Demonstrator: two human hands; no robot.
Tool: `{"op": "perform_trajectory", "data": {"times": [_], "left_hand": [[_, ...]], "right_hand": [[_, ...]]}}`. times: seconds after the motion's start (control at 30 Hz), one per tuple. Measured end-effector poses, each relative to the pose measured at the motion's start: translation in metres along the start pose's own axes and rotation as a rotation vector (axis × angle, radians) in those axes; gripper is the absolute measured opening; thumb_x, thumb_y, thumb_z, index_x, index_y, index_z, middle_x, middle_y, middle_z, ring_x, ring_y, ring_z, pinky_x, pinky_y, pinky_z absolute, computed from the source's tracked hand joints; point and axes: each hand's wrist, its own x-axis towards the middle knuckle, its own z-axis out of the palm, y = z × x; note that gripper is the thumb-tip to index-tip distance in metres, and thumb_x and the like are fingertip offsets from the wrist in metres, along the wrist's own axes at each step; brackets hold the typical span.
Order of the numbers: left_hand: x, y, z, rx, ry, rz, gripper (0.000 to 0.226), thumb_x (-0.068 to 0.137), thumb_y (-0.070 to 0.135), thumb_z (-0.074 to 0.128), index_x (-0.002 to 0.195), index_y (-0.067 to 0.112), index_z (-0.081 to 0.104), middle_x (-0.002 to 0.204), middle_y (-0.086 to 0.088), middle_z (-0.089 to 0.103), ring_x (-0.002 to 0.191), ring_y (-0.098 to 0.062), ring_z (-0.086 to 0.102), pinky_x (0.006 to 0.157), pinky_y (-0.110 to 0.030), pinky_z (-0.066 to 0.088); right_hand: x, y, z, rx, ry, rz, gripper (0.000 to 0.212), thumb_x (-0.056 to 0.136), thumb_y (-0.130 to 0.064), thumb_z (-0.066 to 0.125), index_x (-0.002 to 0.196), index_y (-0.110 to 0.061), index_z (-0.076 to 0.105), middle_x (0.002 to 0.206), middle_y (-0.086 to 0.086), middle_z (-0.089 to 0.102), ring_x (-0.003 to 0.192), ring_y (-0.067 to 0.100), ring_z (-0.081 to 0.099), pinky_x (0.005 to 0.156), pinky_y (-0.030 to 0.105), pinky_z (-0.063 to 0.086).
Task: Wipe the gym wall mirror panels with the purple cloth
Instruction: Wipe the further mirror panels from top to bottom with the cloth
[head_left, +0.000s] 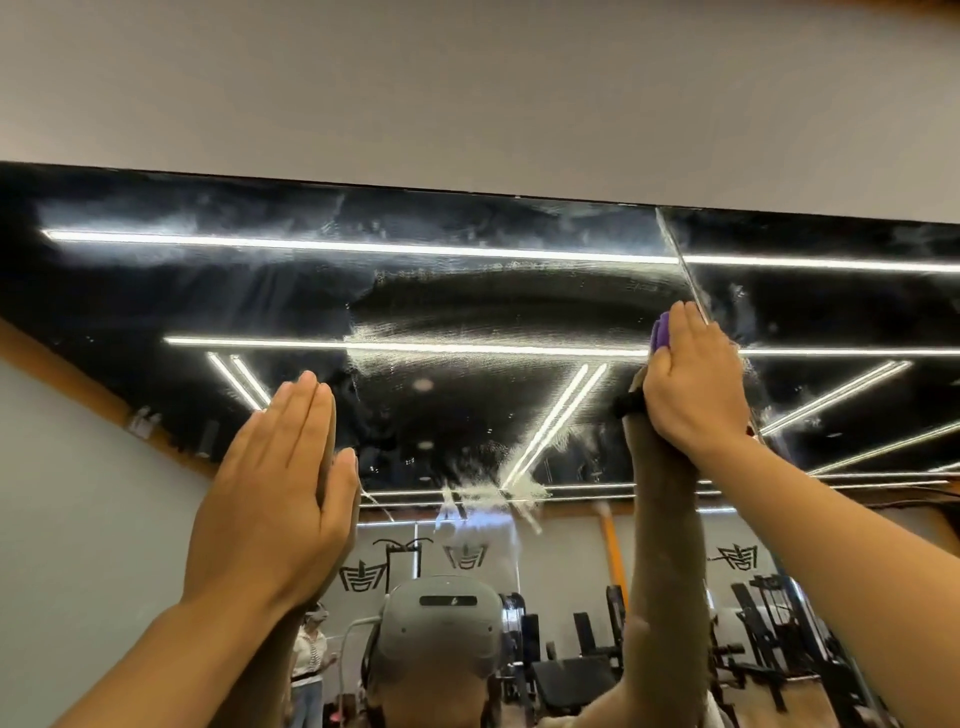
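Purple soft cloth (661, 332) peeks out from under the right hand (693, 379), which presses it flat against the big shiny wall mirror (467, 312) with straight fingers, high up by the seam between two panels (685, 270). Left hand (270, 499) lies flat on the glass too, fingers straight and close together, holding nothing. White smeary streaks (519, 488) mark the glass. Long ceiling lights and black gym machines (769, 634) show in the mirror, under a plain grey wall (467, 93).
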Motion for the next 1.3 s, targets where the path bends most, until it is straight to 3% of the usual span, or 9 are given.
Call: {"op": "perform_trajectory", "data": {"times": [0.1, 0.3, 0.47, 0.53, 0.7, 0.87, 0.93, 1.1, 1.3], "left_hand": [[-0.001, -0.001, 0.001, -0.009, -0.002, 0.006, 0.072, 0.096, 0.055, 0.018, 0.158, 0.018, 0.02, 0.165, 0.006, 0.016, 0.153, -0.006, 0.007, 0.123, -0.026, 0.002], [0.0, -0.003, -0.002, -0.011, -0.019, 0.016, 0.07, 0.097, 0.055, 0.016, 0.157, 0.02, 0.017, 0.165, 0.007, 0.013, 0.153, -0.003, 0.003, 0.122, -0.019, -0.005], [0.0, -0.004, -0.003, -0.011, -0.023, 0.017, 0.069, 0.097, 0.056, 0.013, 0.157, 0.023, 0.014, 0.165, 0.009, 0.011, 0.153, -0.002, 0.002, 0.12, -0.015, -0.008], [0.0, -0.004, -0.003, -0.014, -0.017, 0.016, 0.069, 0.096, 0.056, 0.013, 0.156, 0.024, 0.013, 0.165, 0.01, 0.011, 0.153, -0.001, 0.002, 0.12, -0.017, -0.006], [0.0, -0.004, -0.002, -0.006, -0.017, 0.015, 0.068, 0.097, 0.055, 0.013, 0.157, 0.024, 0.015, 0.165, 0.011, 0.01, 0.152, 0.002, -0.002, 0.118, -0.012, -0.01], [0.0, -0.001, -0.001, -0.002, -0.017, 0.007, 0.069, 0.096, 0.056, 0.011, 0.158, 0.024, 0.013, 0.166, 0.011, 0.009, 0.152, 0.002, -0.003, 0.118, -0.013, -0.012], [0.0, -0.001, -0.001, -0.007, -0.014, 0.008, 0.069, 0.096, 0.056, 0.011, 0.157, 0.024, 0.013, 0.166, 0.01, 0.01, 0.153, 0.0, -0.001, 0.118, -0.014, -0.011], [0.0, -0.001, 0.0, 0.002, -0.007, 0.01, 0.067, 0.097, 0.054, 0.012, 0.156, 0.022, 0.013, 0.165, 0.009, 0.01, 0.153, -0.003, 0.001, 0.118, -0.013, -0.013], [-0.001, 0.0, 0.0, 0.002, -0.001, 0.014, 0.066, 0.099, 0.051, 0.016, 0.157, 0.019, 0.016, 0.164, 0.006, 0.013, 0.154, -0.008, 0.007, 0.119, -0.013, -0.012]], "right_hand": [[-0.007, -0.036, 0.007, 0.018, -0.067, -0.115, 0.072, 0.093, -0.039, 0.016, 0.157, -0.009, 0.028, 0.164, 0.01, 0.027, 0.151, 0.029, 0.022, 0.125, 0.042, 0.011], [-0.044, -0.149, 0.048, 0.095, -0.163, -0.515, 0.063, 0.099, -0.031, 0.023, 0.161, -0.02, 0.021, 0.168, 0.0, 0.017, 0.155, 0.022, 0.008, 0.122, 0.03, -0.008], [-0.043, -0.146, 0.046, 0.085, -0.234, -0.627, 0.063, 0.098, -0.034, 0.022, 0.161, -0.024, 0.022, 0.168, -0.003, 0.019, 0.156, 0.019, 0.009, 0.121, 0.027, -0.009], [-0.03, -0.129, 0.04, 0.096, -0.241, -0.609, 0.063, 0.097, -0.034, 0.025, 0.16, -0.022, 0.026, 0.167, -0.001, 0.021, 0.155, 0.02, 0.013, 0.122, 0.027, -0.005], [0.01, -0.036, 0.004, 0.073, -0.168, -0.23, 0.056, 0.109, -0.022, 0.034, 0.161, -0.016, 0.016, 0.17, 0.001, 0.009, 0.156, 0.018, 0.004, 0.122, 0.028, -0.005], [0.011, 0.024, -0.016, 0.057, -0.136, -0.046, 0.066, 0.1, -0.038, 0.026, 0.159, -0.007, 0.023, 0.167, 0.012, 0.02, 0.154, 0.03, 0.015, 0.127, 0.043, 0.005], [0.011, 0.022, -0.012, 0.043, -0.099, -0.039, 0.074, 0.093, -0.042, 0.02, 0.156, -0.005, 0.028, 0.164, 0.015, 0.027, 0.151, 0.034, 0.021, 0.126, 0.047, 0.008], [0.005, 0.004, -0.004, -0.002, -0.077, -0.046, 0.076, 0.09, -0.039, 0.016, 0.161, -0.01, 0.017, 0.169, 0.007, 0.015, 0.155, 0.027, 0.009, 0.127, 0.038, 0.0], [-0.033, -0.093, 0.018, 0.078, -0.197, -0.354, 0.069, 0.095, -0.038, 0.018, 0.161, -0.019, 0.016, 0.169, -0.001, 0.011, 0.156, 0.019, 0.002, 0.121, 0.026, -0.008]]}}
